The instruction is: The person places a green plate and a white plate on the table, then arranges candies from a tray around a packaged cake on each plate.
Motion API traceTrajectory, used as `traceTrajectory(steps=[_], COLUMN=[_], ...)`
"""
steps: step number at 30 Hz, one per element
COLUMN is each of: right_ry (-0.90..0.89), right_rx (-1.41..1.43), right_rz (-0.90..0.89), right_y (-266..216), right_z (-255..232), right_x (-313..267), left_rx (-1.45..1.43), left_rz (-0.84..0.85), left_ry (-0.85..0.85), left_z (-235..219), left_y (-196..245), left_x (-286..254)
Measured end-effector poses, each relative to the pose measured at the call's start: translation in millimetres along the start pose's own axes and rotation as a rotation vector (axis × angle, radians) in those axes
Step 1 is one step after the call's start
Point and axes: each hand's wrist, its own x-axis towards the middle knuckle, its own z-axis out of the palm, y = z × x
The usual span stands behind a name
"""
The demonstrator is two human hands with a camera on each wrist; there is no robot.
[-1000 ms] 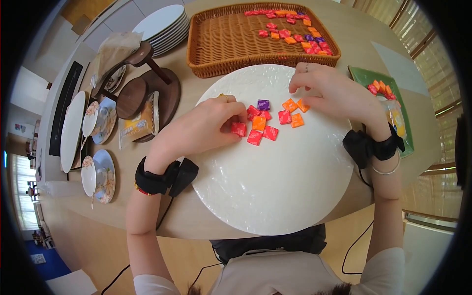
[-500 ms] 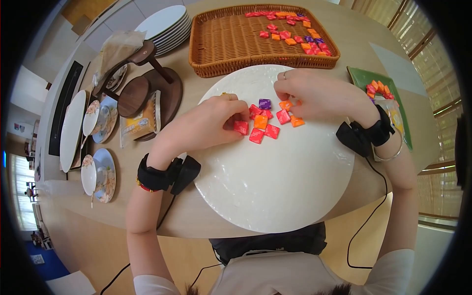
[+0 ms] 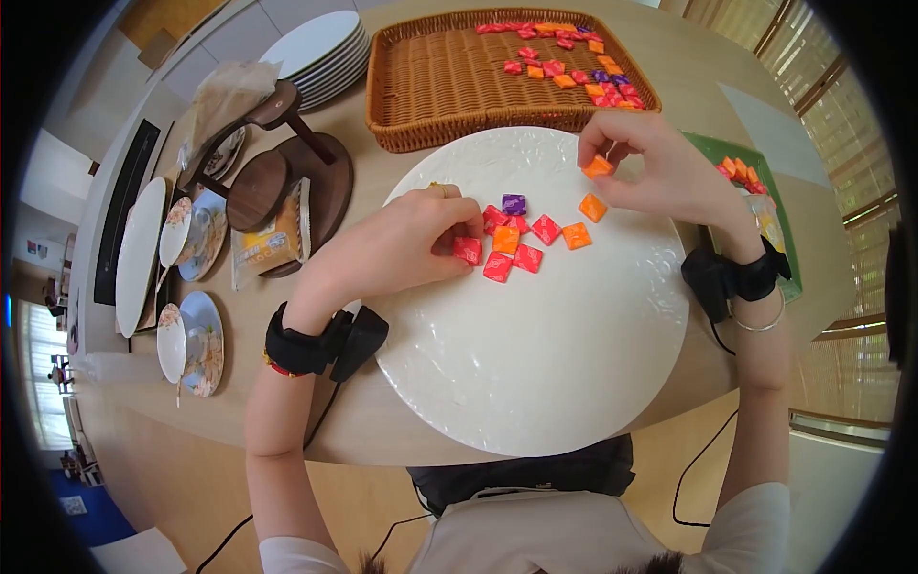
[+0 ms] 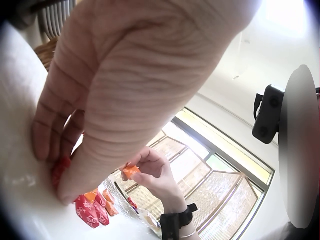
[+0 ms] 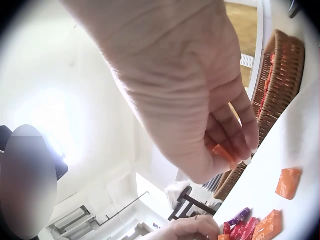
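On the round white plate [image 3: 516,373] lies a cluster of square wrapped candies: several red, an orange candy [image 3: 506,239] in the middle and a purple candy [image 3: 513,205] at the top. My left hand [image 3: 406,239] rests at the cluster's left side, thumb and fingertips pinching a red candy [image 3: 467,251] on the plate. My right hand [image 3: 655,170] is raised over the plate's far right part and pinches an orange candy [image 3: 598,166] between thumb and fingers. Below it lie two loose orange candies, one [image 3: 592,207] apart and one [image 3: 576,235] beside a red candy [image 3: 546,230].
Behind the plate stands a wicker tray [image 3: 430,134] with rows of candies along its right side. A green dish [image 3: 703,145] with more candies sits at the right. To the left are a dark wooden stand [image 3: 330,191], stacked white plates [image 3: 316,48] and floral cups on saucers [image 3: 203,359].
My right hand went left to the loose candies, then back right and up, lifting an orange candy. A red candy shifted left toward the cluster. My left hand stayed in place.
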Motion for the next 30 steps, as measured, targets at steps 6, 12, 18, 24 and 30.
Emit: traceTrajectory(steps=[6,12,18,24,30], right_ry=[-0.114,-0.081,-0.379,-0.409,-0.260], right_rx=[0.111,-0.193,-0.212,-0.238,-0.200], right_rz=[0.130,0.091,0.184,0.232,0.222], right_y=[12.9,14.6,0.8,2.9,-4.2], right_z=[-0.1,-13.4,-7.4,-7.3,-12.2], right_x=[-11.4,-17.0,-25.8,-21.8,-24.0], left_rx=[-0.032,-0.033,-0.053,-0.034,-0.061], left_rz=[-0.028,-0.017,-0.032,-0.014,-0.035], left_ry=[-0.011,-0.006,-0.019,-0.016,-0.033], left_z=[-1.0,-1.4,-2.5,-1.3,-3.6], left_y=[1.7,1.7,1.4,-1.2,1.1], left_x=[0.8,0.6,0.8,0.8,1.2])
